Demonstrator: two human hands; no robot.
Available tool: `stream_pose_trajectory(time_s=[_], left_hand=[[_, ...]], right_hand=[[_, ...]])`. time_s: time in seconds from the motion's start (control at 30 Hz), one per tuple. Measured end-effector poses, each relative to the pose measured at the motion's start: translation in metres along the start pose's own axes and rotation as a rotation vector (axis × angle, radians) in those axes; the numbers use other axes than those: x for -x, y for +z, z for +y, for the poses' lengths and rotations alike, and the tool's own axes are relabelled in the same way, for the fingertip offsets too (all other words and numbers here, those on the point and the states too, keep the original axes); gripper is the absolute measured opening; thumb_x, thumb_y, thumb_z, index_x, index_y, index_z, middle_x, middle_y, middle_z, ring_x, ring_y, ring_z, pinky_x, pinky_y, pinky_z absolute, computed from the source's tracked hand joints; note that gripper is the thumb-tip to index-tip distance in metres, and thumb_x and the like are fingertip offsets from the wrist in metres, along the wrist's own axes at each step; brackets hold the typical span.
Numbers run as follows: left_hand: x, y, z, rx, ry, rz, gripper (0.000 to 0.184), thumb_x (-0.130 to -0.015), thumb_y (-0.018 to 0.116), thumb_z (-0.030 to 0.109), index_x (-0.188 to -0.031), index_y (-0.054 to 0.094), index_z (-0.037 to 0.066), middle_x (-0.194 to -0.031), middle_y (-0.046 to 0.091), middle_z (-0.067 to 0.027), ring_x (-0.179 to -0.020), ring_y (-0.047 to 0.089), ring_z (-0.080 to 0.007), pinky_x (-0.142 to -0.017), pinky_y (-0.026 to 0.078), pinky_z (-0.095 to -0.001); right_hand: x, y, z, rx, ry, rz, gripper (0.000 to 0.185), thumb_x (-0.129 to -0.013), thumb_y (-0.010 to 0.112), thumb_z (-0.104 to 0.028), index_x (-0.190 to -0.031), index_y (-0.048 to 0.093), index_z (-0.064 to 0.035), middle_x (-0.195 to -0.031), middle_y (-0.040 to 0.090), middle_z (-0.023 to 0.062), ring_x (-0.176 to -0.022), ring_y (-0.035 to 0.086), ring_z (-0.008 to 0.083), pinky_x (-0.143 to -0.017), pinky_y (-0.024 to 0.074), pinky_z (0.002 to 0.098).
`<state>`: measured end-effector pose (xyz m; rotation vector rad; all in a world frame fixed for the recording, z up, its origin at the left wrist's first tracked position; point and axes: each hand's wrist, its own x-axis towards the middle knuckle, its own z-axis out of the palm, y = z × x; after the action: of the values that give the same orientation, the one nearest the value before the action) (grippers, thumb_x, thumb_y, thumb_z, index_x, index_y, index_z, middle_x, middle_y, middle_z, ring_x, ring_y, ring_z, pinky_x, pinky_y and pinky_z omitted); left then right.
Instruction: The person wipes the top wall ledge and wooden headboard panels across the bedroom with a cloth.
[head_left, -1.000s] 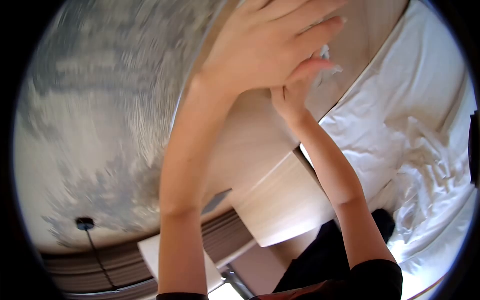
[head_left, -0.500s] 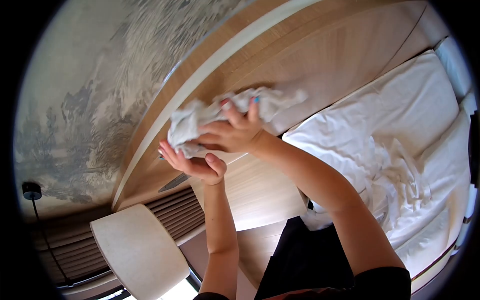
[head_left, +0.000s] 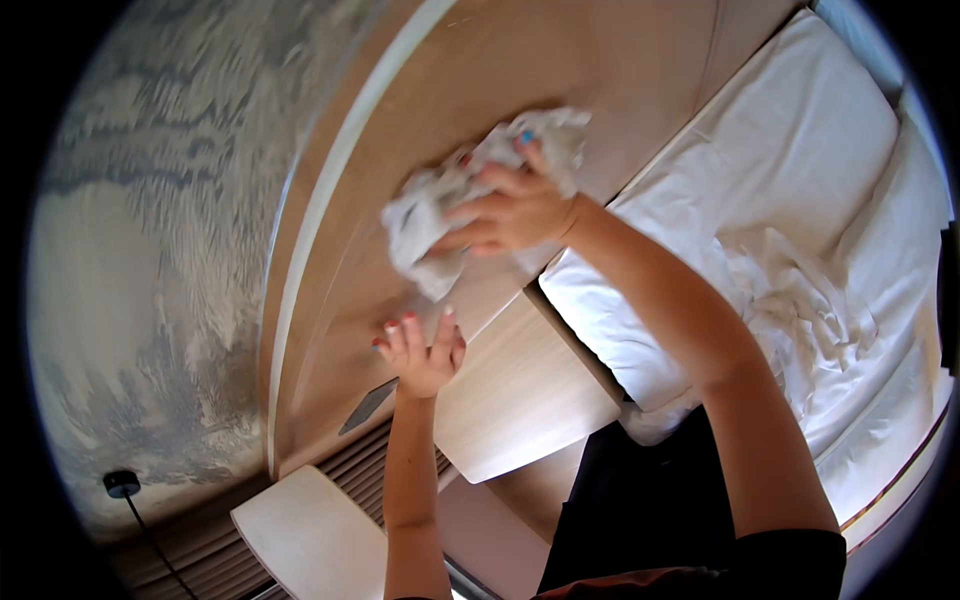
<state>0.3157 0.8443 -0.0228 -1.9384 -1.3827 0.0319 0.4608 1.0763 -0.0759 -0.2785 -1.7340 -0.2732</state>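
A crumpled white cloth (head_left: 425,215) lies against the wooden headboard panel (head_left: 620,70). My right hand (head_left: 515,208) holds it there, fingers spread over the bunched fabric and blue polish showing on one nail. Lower down and to the left, my left hand (head_left: 425,355) is raised with its fingers apart and nothing in them. It is close to the panel, just below the cloth's lower edge; whether it touches the wood I cannot tell.
To the right is a bed with white pillows and rumpled sheets (head_left: 700,240). A light wooden bedside table (head_left: 525,390) stands below the panel. A lampshade (head_left: 315,535) is at lower left, near a black hanging fixture (head_left: 122,484). Patterned wall (head_left: 170,300) borders the panel.
My left hand has come off the cloth and now sits lower, fingers apart. My right hand still has the cloth, now more spread against the panel. The camera view has tilted.
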Motion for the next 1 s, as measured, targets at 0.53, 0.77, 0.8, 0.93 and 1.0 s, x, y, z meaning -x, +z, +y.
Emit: stream_pose_trajectory(time_s=[0.53, 0.77, 0.8, 0.93, 1.0], left_hand=[[-0.027, 0.039, 0.005, -0.348, 0.265, -0.067, 0.033, -0.084, 0.046, 0.031, -0.114, 0.060, 0.032, -0.144, 0.034, -0.0054, -0.136, 0.025, -0.0312, -0.109, 0.003, -0.0542], [-0.023, 0.041, 0.005, -0.402, 0.264, -0.088, 0.036, -0.083, 0.048, 0.032, -0.118, 0.055, 0.031, -0.146, 0.030, -0.0069, -0.136, 0.023, -0.0344, -0.109, 0.003, -0.0567], [-0.024, 0.042, 0.006, -0.401, 0.257, -0.084, 0.037, -0.082, 0.048, 0.033, -0.118, 0.055, 0.031, -0.146, 0.030, -0.0069, -0.136, 0.023, -0.0344, -0.109, 0.003, -0.0568], [-0.026, 0.044, 0.008, -0.388, 0.233, -0.077, 0.035, -0.081, 0.048, 0.034, -0.115, 0.057, 0.031, -0.145, 0.033, -0.0050, -0.135, 0.024, -0.0326, -0.109, 0.003, -0.0564], [-0.024, 0.043, 0.009, -0.382, 0.219, -0.072, 0.034, -0.084, 0.046, 0.037, -0.115, 0.058, 0.031, -0.143, 0.036, -0.0039, -0.135, 0.026, -0.0310, -0.109, 0.004, -0.0558]], right_hand=[[0.145, -0.035, 0.179, 0.010, 0.651, 0.212, 0.062, -0.088, 0.040, -0.044, -0.126, 0.042, 0.0048, -0.139, 0.029, 0.0267, -0.130, 0.021, 0.0473, -0.107, 0.0142, 0.0526], [0.188, -0.014, 0.183, 0.026, 0.844, 0.353, 0.052, -0.093, 0.033, -0.033, -0.126, 0.041, 0.0058, -0.137, 0.035, 0.0229, -0.128, 0.029, 0.0402, -0.106, 0.0189, 0.0436], [0.177, -0.016, 0.181, 0.009, 0.872, 0.395, 0.051, -0.093, 0.033, -0.033, -0.126, 0.041, 0.0052, -0.136, 0.036, 0.0224, -0.127, 0.030, 0.0399, -0.106, 0.0197, 0.0433], [0.164, -0.009, 0.156, 0.046, 0.976, 0.450, 0.051, -0.093, 0.032, -0.034, -0.127, 0.042, 0.0035, -0.133, 0.039, 0.0211, -0.124, 0.033, 0.0398, -0.104, 0.0215, 0.0436], [0.151, -0.004, 0.131, 0.064, 0.986, 0.438, 0.051, -0.094, 0.032, -0.034, -0.127, 0.041, 0.0036, -0.134, 0.038, 0.0214, -0.125, 0.031, 0.0399, -0.105, 0.0204, 0.0441]])
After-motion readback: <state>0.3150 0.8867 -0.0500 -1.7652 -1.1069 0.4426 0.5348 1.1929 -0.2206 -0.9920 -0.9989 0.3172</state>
